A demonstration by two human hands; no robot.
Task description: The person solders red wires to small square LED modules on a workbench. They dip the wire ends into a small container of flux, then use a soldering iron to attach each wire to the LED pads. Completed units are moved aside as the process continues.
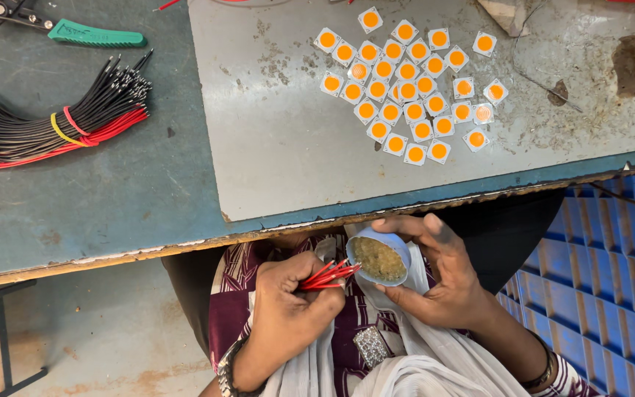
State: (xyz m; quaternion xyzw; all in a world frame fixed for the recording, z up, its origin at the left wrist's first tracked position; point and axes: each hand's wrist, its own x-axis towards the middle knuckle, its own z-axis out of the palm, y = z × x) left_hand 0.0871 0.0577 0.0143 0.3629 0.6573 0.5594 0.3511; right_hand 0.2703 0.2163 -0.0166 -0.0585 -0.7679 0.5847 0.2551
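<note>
Red wires (330, 274) in left hand (288, 309) | right hand (442, 276) holds round tin (378, 256)

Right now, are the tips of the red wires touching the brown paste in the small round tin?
Touching. In the head view, the red wires in the left hand reach over the tin rim, tips meeting the brown paste; the right hand holds the tin.
</note>
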